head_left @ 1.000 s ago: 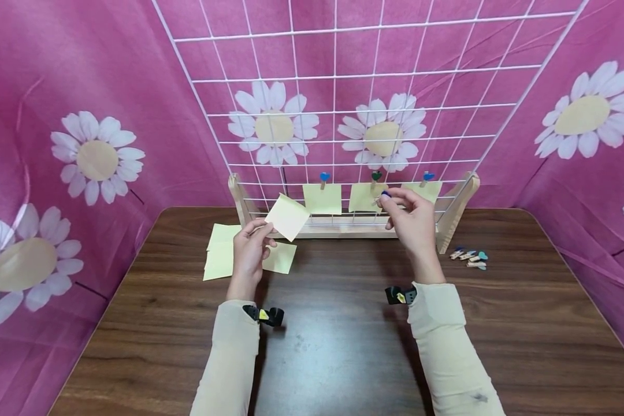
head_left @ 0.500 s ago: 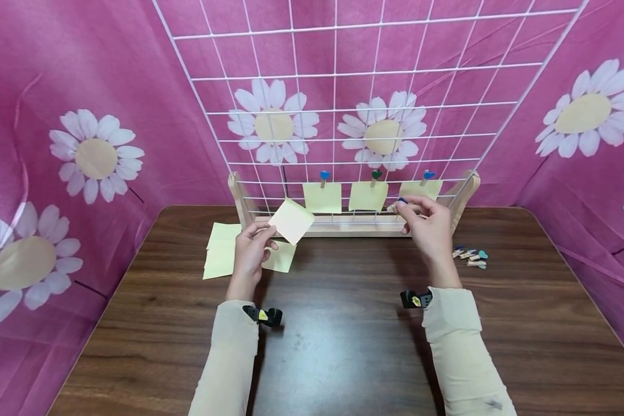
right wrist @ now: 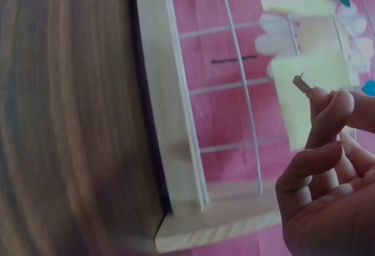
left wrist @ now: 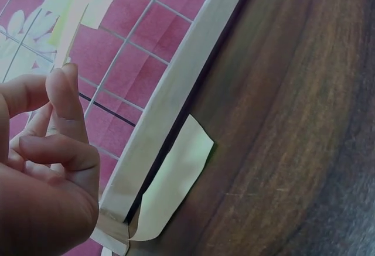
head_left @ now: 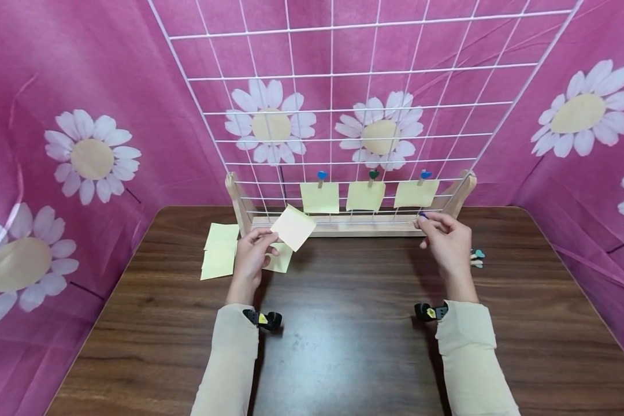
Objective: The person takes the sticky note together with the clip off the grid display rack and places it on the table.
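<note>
A pale yellow sticky note [head_left: 294, 228] is pinched at its lower left corner by my left hand [head_left: 251, 257], in front of the grid's lower left part. My right hand [head_left: 449, 245] pinches a small wooden clothespin [right wrist: 301, 84] with a dark blue top; most of it hides behind the fingertips. Three yellow notes hang in a row on the white wire grid [head_left: 331, 110]. Clothespins with heart tops hold them: a blue clothespin [head_left: 322, 176], a green clothespin [head_left: 373, 175] and another blue clothespin [head_left: 424, 176].
Loose yellow notes [head_left: 219, 260] lie on the brown table [head_left: 343, 323] at the left, one partly behind my left hand. Several clothespins [head_left: 476, 259] lie at the right, partly hidden by my right hand. A wooden base [head_left: 364, 231] carries the grid.
My right hand has moved right and down with the clothespin, away from the middle note to below the right one. My left hand, still holding its note, has lowered slightly.
</note>
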`<action>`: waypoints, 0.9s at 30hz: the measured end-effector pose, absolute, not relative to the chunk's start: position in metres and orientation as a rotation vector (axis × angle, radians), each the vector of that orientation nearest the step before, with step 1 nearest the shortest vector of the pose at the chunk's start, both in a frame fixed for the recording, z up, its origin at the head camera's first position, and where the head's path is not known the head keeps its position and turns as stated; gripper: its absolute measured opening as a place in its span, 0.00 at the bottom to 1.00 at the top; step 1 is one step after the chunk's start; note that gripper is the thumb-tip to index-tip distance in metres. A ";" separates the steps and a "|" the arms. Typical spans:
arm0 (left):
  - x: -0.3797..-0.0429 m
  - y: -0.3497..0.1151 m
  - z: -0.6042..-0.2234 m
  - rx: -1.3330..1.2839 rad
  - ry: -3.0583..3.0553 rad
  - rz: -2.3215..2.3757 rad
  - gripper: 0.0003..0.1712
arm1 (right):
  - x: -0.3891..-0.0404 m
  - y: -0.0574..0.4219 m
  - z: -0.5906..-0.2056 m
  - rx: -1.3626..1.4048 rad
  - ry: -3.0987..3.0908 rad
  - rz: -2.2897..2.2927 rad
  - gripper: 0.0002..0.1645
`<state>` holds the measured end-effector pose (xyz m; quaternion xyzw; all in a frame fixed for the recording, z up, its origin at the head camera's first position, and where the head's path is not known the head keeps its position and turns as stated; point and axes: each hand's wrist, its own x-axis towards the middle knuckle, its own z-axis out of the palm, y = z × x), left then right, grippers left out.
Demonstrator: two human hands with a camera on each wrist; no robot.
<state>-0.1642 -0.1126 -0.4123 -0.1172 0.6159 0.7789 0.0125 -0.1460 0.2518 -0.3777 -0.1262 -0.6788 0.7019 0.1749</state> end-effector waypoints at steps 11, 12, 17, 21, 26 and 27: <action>-0.161 -0.114 -0.420 -0.361 2.012 2.351 0.06 | -0.134 0.284 -0.392 -0.548 -1.869 1.996 0.03; -0.161 -0.114 -0.420 -0.358 2.021 2.336 0.07 | -0.133 0.287 -0.394 -0.563 -1.848 2.002 0.03; -0.161 -0.115 -0.423 -0.362 2.079 2.270 0.10 | -0.130 0.302 -0.399 -0.616 -1.797 2.024 0.04; -0.160 -0.116 -0.424 -0.355 2.100 2.226 0.09 | -0.129 0.312 -0.401 -0.675 -1.784 2.045 0.05; -0.160 -0.115 -0.426 -0.323 2.123 2.175 0.09 | -0.128 0.327 -0.404 -0.727 -1.715 2.094 0.10; -0.160 -0.115 -0.427 -0.319 2.127 2.169 0.09 | -0.128 0.329 -0.405 -0.733 -1.701 2.107 0.10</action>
